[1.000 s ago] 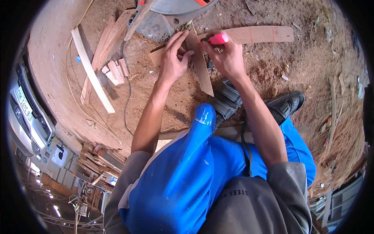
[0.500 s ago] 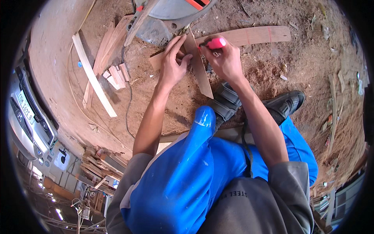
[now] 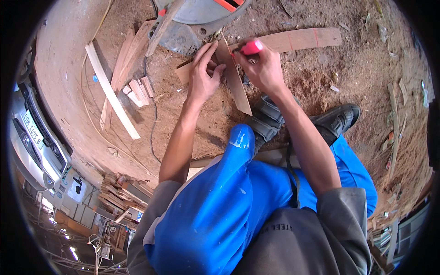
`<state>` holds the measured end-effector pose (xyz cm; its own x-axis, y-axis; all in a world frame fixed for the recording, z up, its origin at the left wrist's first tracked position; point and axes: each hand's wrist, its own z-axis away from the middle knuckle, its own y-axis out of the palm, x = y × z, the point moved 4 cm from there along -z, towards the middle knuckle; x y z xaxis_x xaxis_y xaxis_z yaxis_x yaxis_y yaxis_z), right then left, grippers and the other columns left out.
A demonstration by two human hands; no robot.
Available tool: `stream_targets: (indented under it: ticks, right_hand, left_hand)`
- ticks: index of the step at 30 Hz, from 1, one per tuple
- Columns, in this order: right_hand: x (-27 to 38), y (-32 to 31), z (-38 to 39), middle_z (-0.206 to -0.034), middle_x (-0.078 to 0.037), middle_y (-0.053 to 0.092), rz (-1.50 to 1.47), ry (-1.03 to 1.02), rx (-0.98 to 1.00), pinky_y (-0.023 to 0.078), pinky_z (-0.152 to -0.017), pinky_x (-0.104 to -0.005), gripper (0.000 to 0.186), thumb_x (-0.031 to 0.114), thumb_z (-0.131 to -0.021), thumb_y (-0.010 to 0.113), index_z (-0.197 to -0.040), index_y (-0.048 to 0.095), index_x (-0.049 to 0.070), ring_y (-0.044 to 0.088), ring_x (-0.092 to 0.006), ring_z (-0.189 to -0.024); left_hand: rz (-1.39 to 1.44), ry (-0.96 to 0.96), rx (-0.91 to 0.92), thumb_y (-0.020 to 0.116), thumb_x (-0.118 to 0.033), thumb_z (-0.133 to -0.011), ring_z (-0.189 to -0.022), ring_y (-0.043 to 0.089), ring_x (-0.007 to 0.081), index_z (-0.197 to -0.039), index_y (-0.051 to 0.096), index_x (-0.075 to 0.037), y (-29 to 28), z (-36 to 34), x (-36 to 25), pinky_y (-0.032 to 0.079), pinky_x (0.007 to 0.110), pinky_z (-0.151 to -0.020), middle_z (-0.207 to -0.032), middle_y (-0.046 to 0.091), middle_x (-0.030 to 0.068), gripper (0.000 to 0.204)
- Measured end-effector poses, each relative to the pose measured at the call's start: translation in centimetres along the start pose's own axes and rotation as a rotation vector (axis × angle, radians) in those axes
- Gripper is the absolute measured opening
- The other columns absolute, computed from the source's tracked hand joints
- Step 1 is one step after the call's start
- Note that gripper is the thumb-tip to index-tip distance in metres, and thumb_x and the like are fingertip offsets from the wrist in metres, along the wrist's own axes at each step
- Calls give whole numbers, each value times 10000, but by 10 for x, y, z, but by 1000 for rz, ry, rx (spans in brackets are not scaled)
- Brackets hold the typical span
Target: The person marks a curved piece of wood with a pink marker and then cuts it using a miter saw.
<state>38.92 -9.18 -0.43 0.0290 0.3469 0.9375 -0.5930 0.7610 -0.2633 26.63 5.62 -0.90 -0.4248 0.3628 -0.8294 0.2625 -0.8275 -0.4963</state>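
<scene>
A long, slightly curved plank [image 3: 302, 40] lies on the dirt with red lines drawn across its right part. Across it rests a shorter flat wooden strip [image 3: 237, 89], its pointed near end toward my foot. My left hand [image 3: 204, 79] holds this strip against the plank, fingers extended along its left edge and thumb lower down. Pinched in my right hand [image 3: 266, 73] is a pink-red marker [image 3: 252, 47], tilted so that its tip meets the strip's right edge. My fingers partly hide the crossing of the two pieces.
Beyond my hands stands a grey machine base [image 3: 201, 20] with an orange part. To the left lie a pale batten [image 3: 110, 89], small wood blocks [image 3: 140, 90] and a dark cable [image 3: 153, 123]. My sandalled foot [image 3: 266, 119] is close to the strip. A car [image 3: 39, 133] stands far left.
My right hand and the marker have shifted slightly left, with the marker's butt end swinging a little up and left. My left hand and the wooden strip stay in place.
</scene>
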Motion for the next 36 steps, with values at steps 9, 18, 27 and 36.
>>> stream_targets:
  ticks: [9, 18, 27, 36]
  right_hand:
    - [-1, 3, -15, -903, -202, 749, -5, -20, -18, 595, -737, -404, 205, 147, -883, 788, -1028, 713, 23, 747, -349, -823]
    - [12, -29, 32, -895, -152, 765, -25, 172, 28, 591, -751, -372, 207, 141, -881, 797, -996, 719, -12, 764, -240, -813]
    - [27, -164, 123, -1024, -79, 735, -276, 184, -367, 567, -852, -274, 267, 50, -924, 790, -1142, 675, -53, 706, -135, -960]
    - [93, -293, 226, -1108, -135, 747, -241, -62, -636, 598, -869, -308, 261, -26, -963, 729, -1212, 658, -49, 733, -181, -979]
  left_hand:
    - [19, 18, 0, 761, 95, -858, -796, 657, 109, -1516, 544, -61, 1, -2, -3, 579, 233, -650, -1520, 527, 141, 710]
    - [23, -2, -16, 797, 45, -863, -798, 644, 97, -1526, 553, -99, 2, 3, 6, 579, 239, -682, -1527, 525, 153, 721]
    - [-226, 72, -95, 883, -228, -821, -1185, 596, 354, -1572, 418, -33, 19, 7, -19, 513, 476, -1012, -1477, 503, 248, 904]
    - [-170, 1, -399, 849, -131, -776, -1308, 517, 450, -1555, 363, -11, 26, 49, -15, 421, 553, -1118, -1416, 529, 278, 925]
